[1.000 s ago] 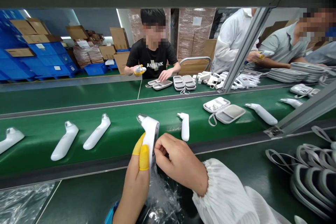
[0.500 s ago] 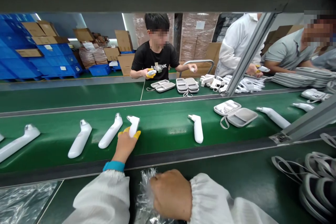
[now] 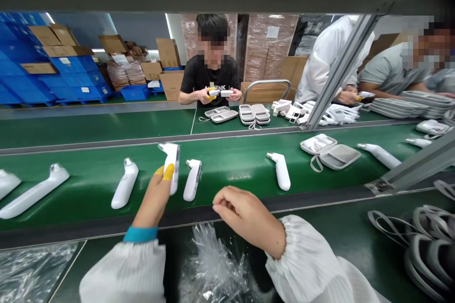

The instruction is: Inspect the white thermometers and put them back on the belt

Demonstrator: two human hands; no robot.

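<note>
My left hand (image 3: pixel 159 189), with yellow finger covers, is closed round a white thermometer (image 3: pixel 172 163) at the green conveyor belt. Its angled tip points left and a dark panel shows along its right side. Just right of it lies another white thermometer (image 3: pixel 193 180) on the belt. My right hand (image 3: pixel 243 215) hovers over the belt's near edge with its fingers curled and nothing visible in them. Below that hand is a crumpled heap of clear plastic bags (image 3: pixel 216 265). More white thermometers (image 3: pixel 125 183) lie spaced along the belt, one (image 3: pixel 280 171) to the right of my hands.
An open grey case (image 3: pixel 339 156) with white contents rides on the belt. Grey cases with straps (image 3: pixel 426 255) pile up at near right. A slanted metal post (image 3: pixel 343 71) crosses the right side. Opposite, a co-worker (image 3: pixel 209 73) handles white pieces; others work further right.
The belt's items have shifted right. My left hand now holds a thermometer raised and turned, with another close on its right. My right hand has left the plastic bags and moved up toward the belt.
</note>
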